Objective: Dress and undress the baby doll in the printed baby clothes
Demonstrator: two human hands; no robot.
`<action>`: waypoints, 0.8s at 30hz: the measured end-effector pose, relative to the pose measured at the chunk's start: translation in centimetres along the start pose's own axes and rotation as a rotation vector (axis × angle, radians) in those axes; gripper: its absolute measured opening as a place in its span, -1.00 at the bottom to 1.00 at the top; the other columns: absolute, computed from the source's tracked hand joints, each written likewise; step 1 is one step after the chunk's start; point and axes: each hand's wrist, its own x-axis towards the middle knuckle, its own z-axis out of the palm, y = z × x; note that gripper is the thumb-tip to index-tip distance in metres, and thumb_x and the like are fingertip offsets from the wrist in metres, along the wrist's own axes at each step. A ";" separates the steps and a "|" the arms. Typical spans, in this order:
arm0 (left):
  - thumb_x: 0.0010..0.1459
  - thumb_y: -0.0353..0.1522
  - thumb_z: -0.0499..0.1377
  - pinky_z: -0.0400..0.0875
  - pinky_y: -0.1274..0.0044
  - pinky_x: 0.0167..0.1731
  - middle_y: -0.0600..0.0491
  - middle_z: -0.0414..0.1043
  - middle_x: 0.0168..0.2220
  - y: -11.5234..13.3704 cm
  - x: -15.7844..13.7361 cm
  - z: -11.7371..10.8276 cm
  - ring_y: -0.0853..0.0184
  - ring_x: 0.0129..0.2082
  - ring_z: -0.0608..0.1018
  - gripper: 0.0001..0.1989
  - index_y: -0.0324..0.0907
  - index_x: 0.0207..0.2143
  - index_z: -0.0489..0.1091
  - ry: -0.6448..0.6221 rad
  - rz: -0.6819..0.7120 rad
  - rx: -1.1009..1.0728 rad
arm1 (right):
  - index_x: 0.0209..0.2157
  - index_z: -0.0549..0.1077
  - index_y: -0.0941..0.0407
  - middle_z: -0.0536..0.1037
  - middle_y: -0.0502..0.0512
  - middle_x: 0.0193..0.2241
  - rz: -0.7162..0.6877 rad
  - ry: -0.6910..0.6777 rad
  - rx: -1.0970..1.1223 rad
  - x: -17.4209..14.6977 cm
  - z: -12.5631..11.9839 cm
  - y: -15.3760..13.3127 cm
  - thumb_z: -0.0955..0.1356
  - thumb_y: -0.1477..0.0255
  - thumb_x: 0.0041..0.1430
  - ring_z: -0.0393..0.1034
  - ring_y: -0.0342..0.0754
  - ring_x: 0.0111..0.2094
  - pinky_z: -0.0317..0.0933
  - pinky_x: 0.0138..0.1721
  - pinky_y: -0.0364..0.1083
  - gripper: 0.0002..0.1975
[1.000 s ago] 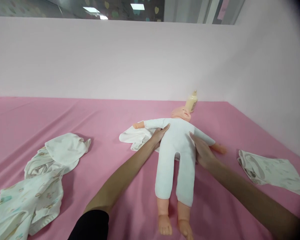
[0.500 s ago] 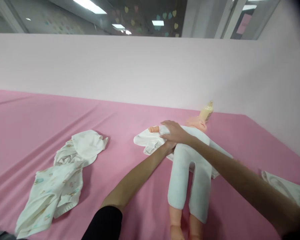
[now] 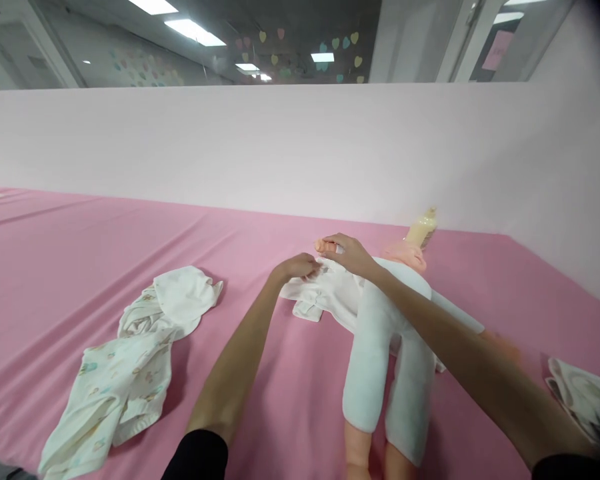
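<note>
A baby doll [image 3: 405,283] in a white outfit lies on its back, its legs toward me and its head [image 3: 406,255] at the far end. Under it a white garment [image 3: 337,293] is spread out to the left. My left hand [image 3: 300,267] is closed, pinching the edge of this garment near its sleeve. Just right of it, my right hand [image 3: 353,257] has its fingers wrapped round the doll's arm by the wrist. The doll's small hand [image 3: 325,247] pokes out beyond those fingers. My right forearm crosses over the doll's body and hides part of it.
Patterned baby clothes [image 3: 125,363] with a white cloth piece lie to the left on the pink sheet [image 3: 250,347]. A pale yellow bottle [image 3: 421,228] lies by the doll's head near the white wall [image 3: 260,147]. Folded cloth [image 3: 583,393] sits at the right edge.
My left hand has moved left and away from the doll's side to the garment's sleeve area. My right hand has lifted the doll's arm slightly. The view has shifted a little.
</note>
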 end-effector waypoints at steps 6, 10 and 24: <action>-0.03 -0.33 0.34 0.23 0.31 0.01 -0.23 0.44 -0.13 -2.5 1.9 0.0 -0.12 0.17 0.31 -0.72 -0.18 -0.40 0.26 0.360 -0.068 0.190 | -0.03 0.50 0.03 0.55 0.07 -0.01 -0.015 -0.030 -0.045 -0.1 0.4 0.2 0.41 0.32 0.22 0.42 0.01 -0.01 0.23 0.01 -0.05 -0.71; -0.05 -0.42 0.31 0.22 0.50 -0.32 0.08 0.21 -0.64 -2.2 2.1 -0.1 0.18 -0.33 0.47 -0.67 -0.16 -0.63 0.16 0.252 -0.038 0.162 | -0.10 0.52 0.06 0.58 0.07 -0.08 -0.023 -0.115 -0.141 0.2 0.9 0.8 0.42 0.30 0.21 0.44 0.02 -0.08 0.22 -0.05 -0.06 -0.76; 0.18 -0.31 0.17 0.31 0.57 -0.42 0.01 0.45 -0.38 7.7 -3.8 1.4 0.36 -0.38 0.47 -0.84 -0.24 -0.37 0.37 0.119 0.289 -0.223 | -0.19 0.55 0.20 0.59 0.36 -0.16 0.033 -0.410 -0.684 0.0 2.0 1.2 0.25 0.52 0.27 0.51 0.19 -0.17 0.24 -0.26 -0.03 -0.76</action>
